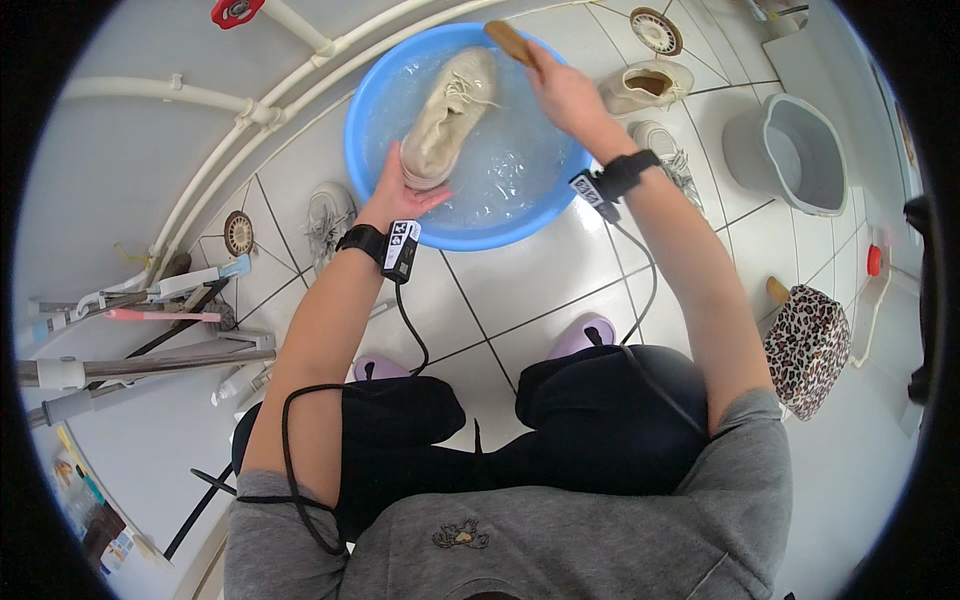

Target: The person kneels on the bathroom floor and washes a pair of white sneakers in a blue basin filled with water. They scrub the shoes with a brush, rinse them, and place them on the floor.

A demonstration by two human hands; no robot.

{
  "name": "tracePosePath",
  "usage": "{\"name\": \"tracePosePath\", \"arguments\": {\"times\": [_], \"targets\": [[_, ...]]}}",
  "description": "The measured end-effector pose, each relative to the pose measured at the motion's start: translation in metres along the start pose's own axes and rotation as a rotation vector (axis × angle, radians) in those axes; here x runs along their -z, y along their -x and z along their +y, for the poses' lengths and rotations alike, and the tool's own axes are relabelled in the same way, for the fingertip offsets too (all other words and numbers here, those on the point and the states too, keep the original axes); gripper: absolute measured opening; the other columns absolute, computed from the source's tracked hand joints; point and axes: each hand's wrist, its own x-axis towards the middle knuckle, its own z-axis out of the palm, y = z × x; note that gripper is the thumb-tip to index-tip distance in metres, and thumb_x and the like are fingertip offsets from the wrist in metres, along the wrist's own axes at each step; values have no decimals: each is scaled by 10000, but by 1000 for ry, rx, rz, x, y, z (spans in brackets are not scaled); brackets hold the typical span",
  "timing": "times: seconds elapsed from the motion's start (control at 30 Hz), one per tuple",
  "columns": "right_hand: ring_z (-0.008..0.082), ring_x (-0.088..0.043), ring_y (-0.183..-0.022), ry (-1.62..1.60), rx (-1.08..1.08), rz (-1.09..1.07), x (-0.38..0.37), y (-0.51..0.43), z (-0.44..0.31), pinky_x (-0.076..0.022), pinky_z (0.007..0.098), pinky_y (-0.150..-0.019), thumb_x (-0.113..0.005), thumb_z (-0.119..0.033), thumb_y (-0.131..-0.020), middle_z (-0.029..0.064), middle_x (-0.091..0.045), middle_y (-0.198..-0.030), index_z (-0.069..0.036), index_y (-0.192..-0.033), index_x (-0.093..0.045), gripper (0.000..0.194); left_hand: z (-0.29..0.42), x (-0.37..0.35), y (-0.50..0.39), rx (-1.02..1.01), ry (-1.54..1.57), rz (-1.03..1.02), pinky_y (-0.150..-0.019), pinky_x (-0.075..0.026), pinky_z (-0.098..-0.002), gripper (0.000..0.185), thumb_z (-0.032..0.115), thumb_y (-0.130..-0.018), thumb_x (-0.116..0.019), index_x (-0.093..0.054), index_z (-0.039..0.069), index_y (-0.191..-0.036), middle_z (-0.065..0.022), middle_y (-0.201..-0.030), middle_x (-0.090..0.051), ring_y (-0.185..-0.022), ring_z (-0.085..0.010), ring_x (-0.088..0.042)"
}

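Note:
A wet cream lace-up shoe (pixel 442 112) is held over a blue plastic basin (pixel 469 241) of cloudy, sudsy water (pixel 517 172). My left hand (pixel 401 187) supports the shoe's heel from below, palm up, at the basin's near left. The toe points away from me, and the laces are loose on top. In my right hand (pixel 566 94) is a brush with a wooden back (pixel 510 43), raised over the basin's far right rim. Its bristles are hidden from this angle. Brush and shoe are apart.
A second cream shoe (pixel 649 84) and a grey-white sneaker (pixel 667 157) lie right of the basin. Another sneaker (pixel 328 217) is at its left. A grey bucket (pixel 787 154) stands farther right. White pipes (pixel 262 112) run along the wall; mop handles (pixel 150 367) lean left.

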Motion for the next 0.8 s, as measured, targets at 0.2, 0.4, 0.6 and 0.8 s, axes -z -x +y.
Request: {"name": "tracePosePath", "arguments": {"times": [0.2,0.4,0.6,0.8], "targets": [[400,-623,-873,38,-1,-34,-41,-6,-8,-493,483,-781,-469,-281,-928,232,-653,-945,-76,-1365,-399,489,1,0,8,-400,-210,-87,-1024,-409,-437,661,592,-914,-465,-409,124,-1377,-80,-1374,-459,-1241,-224,-468],[400,-628,-871,-72,-51,-58,-41,-15,-11,-500,490,-782,-454,-308,-931,219,-657,-961,-148,-1418,-347,523,14,11,16,-240,-107,-131,-1009,-426,-438,622,559,-925,-467,-408,135,-1376,-86,-1376,-456,-1237,-237,-473],[390,-640,-874,26,-89,-334,-47,0,-29,-507,490,-793,-398,-309,-953,207,-663,-989,-189,-1434,-329,500,39,-11,29,-237,90,52,-1009,-420,-450,541,366,-950,-449,-363,62,-1389,-125,-1393,-417,-1242,-270,-463],[402,-641,-857,14,-111,-323,-50,2,-30,-511,494,-778,-384,-295,-955,224,-660,-969,-177,-1439,-319,503,39,-53,46,-1451,-850,480,-974,-408,-405,464,275,-873,-512,-531,26,-1264,-194,-1337,-477,-1192,-321,-495]]}}
